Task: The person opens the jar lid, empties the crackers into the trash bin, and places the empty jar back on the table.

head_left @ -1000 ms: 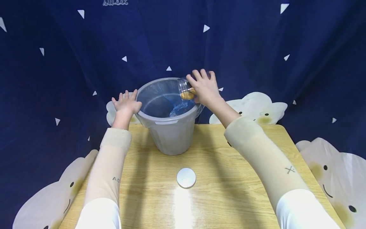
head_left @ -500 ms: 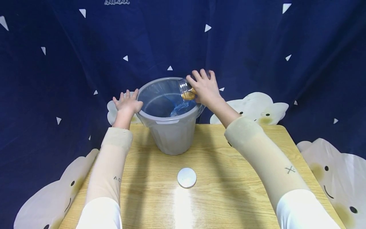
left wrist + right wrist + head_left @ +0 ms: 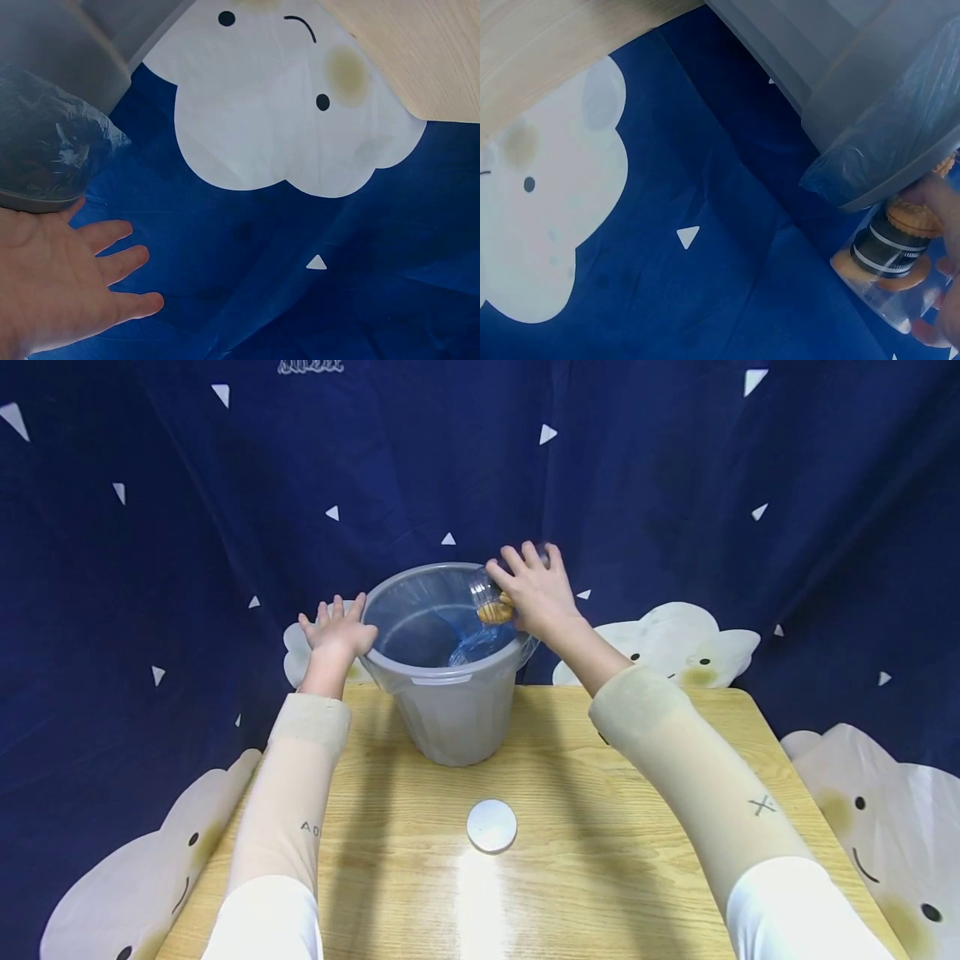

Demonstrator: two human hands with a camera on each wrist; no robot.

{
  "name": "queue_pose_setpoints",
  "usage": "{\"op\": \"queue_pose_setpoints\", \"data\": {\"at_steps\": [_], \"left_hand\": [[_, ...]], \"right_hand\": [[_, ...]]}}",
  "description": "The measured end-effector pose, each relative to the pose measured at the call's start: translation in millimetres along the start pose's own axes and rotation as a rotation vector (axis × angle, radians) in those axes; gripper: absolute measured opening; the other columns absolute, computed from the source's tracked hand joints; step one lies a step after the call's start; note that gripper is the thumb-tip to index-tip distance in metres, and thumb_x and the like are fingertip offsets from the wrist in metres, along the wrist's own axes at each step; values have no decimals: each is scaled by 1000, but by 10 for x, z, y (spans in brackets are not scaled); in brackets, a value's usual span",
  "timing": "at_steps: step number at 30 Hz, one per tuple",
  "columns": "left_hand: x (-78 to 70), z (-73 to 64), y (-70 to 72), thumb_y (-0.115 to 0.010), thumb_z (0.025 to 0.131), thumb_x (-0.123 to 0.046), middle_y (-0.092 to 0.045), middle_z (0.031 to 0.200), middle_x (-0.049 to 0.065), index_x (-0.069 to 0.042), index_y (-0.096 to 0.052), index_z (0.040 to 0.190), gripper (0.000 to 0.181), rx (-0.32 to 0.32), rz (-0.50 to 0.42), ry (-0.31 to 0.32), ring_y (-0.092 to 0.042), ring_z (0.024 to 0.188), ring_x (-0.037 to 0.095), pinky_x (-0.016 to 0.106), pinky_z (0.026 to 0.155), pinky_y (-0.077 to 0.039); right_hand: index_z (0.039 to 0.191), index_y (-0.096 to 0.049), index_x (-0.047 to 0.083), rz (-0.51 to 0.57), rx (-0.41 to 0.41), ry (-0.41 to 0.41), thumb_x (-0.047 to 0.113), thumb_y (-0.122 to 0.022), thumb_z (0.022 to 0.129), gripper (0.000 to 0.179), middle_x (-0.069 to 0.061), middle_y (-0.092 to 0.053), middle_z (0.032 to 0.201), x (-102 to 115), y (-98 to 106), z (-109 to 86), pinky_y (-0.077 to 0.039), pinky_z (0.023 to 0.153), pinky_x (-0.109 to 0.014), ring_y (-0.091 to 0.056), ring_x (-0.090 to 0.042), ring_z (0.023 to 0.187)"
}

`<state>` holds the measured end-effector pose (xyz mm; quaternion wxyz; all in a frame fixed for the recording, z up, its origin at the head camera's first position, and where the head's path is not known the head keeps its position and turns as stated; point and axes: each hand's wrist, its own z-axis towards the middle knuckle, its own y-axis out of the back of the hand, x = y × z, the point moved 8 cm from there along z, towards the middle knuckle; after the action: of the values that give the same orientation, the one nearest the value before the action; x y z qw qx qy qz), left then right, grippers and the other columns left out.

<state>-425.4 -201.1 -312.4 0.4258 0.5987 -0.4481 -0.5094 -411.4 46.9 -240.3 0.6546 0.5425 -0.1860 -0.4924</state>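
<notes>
A grey bin (image 3: 457, 718) stands upright at the far side of the table, with a thin clear-bluish plastic bag (image 3: 900, 127) lining it and folded over its rim. My left hand (image 3: 336, 631) rests against the left rim with its fingers spread; the left wrist view shows the palm (image 3: 60, 277) by the rim. Over the right rim, my right hand (image 3: 540, 597) grips a clear plastic jar (image 3: 482, 587), tipped with its mouth toward the bin. Round golden cookies (image 3: 915, 220) lie inside the jar, beside a black label. Fingers partly hide the jar.
A round white lid (image 3: 491, 826) lies flat on the wooden table (image 3: 405, 877), in front of the bin. Behind and around the table hangs a dark blue curtain (image 3: 420, 452) with white triangles and clouds. The bin is near the table's back edge.
The head view has shifted slightly, so the scene sits a little further right. Both hands keep nearly the same places, and the jar stays tipped over the bin.
</notes>
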Motion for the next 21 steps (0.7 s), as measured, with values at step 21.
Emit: {"op": "queue_pose_setpoints", "data": {"at_steps": [21], "left_hand": [[-3,-2,3,-30,89,-26,3,150,23,-16,-5,148,65,9,5,-1,9,136,42,64,101,10]], "right_hand": [[129,-35,19,-70,-26,70,24,-83,64,81,-9,-35,131,78,3,0,-16,104,-54,-28,-33,123]]}}
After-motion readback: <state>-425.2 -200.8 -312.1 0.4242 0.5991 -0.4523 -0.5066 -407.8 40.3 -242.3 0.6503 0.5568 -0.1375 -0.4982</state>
